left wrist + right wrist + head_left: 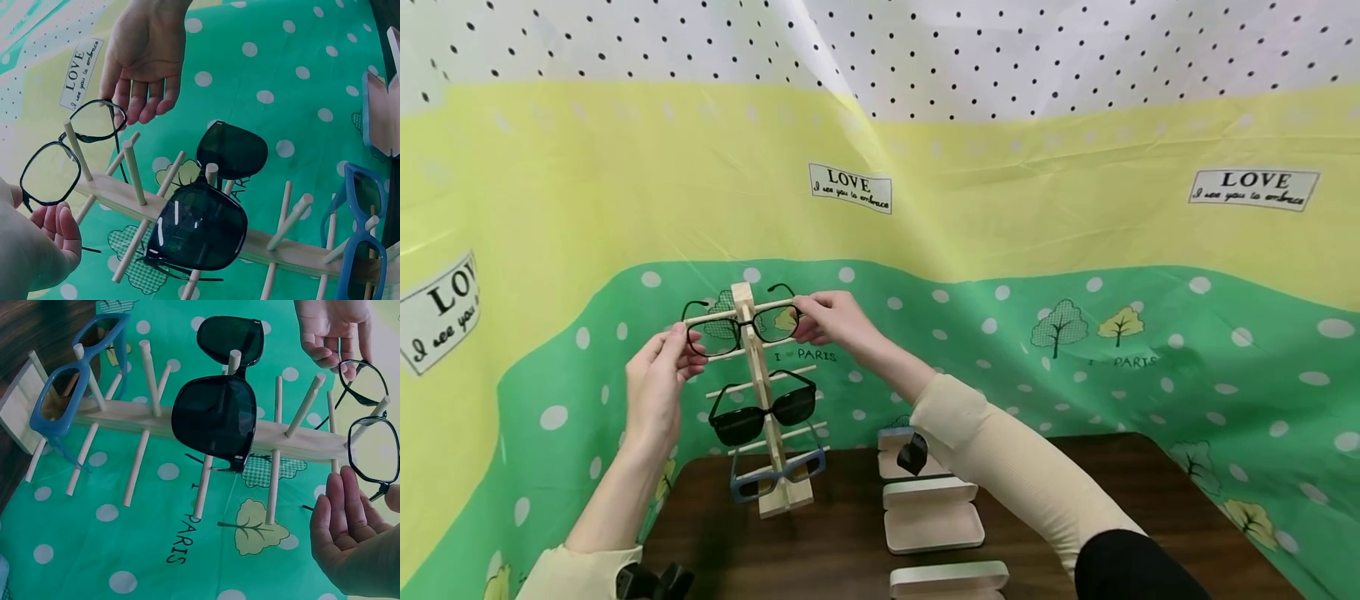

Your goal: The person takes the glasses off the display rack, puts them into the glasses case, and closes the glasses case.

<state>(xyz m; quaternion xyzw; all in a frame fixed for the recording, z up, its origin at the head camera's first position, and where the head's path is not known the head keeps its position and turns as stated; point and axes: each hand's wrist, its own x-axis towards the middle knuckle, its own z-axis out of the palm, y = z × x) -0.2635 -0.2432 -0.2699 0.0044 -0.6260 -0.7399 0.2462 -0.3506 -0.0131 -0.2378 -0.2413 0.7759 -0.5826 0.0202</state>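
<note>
Both hands pinch a pair of clear-lensed eyeglasses with black frames (pixel 713 337) at the top of a wooden glasses stand (pixel 760 367). The left hand (pixel 658 379) grips one side of the frame, and the right hand (pixel 838 321) holds the other. The bridge lies at the top peg in front of the post, with the temples pointing back; whether it rests on the peg I cannot tell. Lower on the stand hang black sunglasses (pixel 741 426). Blue-framed sunglasses (pixel 752 487) hang below those, near the base.
The stand is on a dark brown table (pixel 842 550). Right of it are open glasses cases in a column: a blue one (pixel 375 115) at the back, a white one (pixel 934 527) and another pale one (pixel 951 575) nearer. A patterned cloth (pixel 1037 225) hangs behind.
</note>
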